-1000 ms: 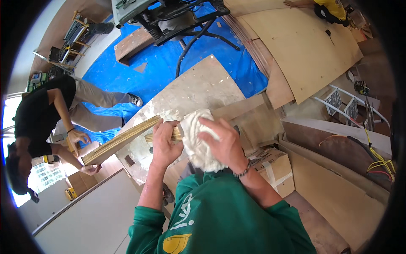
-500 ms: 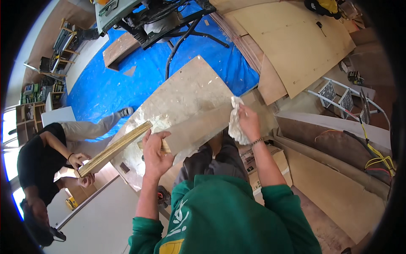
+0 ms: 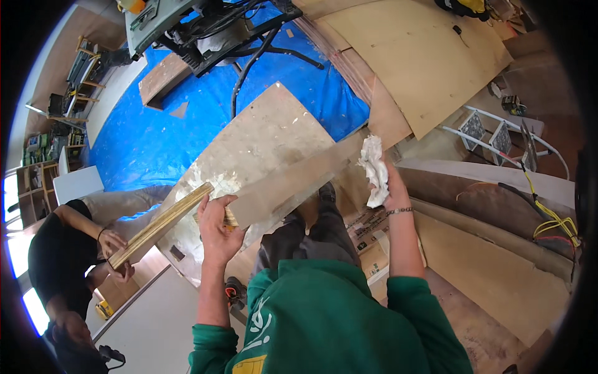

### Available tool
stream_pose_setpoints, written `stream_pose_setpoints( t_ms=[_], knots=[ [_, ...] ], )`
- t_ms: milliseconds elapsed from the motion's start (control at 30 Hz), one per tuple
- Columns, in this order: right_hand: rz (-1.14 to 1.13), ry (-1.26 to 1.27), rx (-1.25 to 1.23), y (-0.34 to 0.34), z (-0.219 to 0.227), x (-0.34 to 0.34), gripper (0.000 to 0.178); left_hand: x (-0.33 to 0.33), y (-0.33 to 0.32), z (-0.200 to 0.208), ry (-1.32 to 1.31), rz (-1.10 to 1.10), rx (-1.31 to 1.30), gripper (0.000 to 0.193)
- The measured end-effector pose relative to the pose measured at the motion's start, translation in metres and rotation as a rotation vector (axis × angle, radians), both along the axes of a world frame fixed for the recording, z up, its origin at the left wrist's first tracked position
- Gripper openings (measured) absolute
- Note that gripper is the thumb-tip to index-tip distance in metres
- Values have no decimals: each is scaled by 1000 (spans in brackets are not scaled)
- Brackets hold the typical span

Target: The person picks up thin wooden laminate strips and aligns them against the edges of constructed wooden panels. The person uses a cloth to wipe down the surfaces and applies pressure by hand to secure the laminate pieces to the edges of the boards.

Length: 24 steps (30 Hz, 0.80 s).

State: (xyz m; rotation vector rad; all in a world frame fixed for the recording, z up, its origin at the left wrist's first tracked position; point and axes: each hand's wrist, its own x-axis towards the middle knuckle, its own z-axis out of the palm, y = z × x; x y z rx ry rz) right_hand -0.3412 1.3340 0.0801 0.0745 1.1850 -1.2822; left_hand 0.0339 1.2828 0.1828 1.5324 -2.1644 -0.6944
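White cloth (image 3: 374,174), beside the left hand (image 3: 218,235) a second ago, is now bunched in the right hand (image 3: 397,190) near the pale board's (image 3: 289,181) right end. The left, thumb apart from fingers, stays at the plywood beam's (image 3: 163,225) upper end; its grip cannot be told.

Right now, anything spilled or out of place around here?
Yes: white smears blotch the large greyish board, near one end of the layered wooden piece. Looks like a spill; can't tell if wet or dry. The yellow cables at far right also look untidy, looped in a loose tangle.
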Motion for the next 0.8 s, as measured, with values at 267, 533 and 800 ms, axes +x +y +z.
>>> stream_pose_setpoints(
  t_ms=[267,533,800],
  knots=[
    [-72,-568,-320,1,21,25,40,0,-2,0,1,-5,-8,38],
    [466,747,-527,-24,79,87,51,1,-2,-1,-19,-8,-7,39],
    [413,1070,-167,-34,0,80,18,0,-3,0,-32,-40,-28,38]
  ],
)
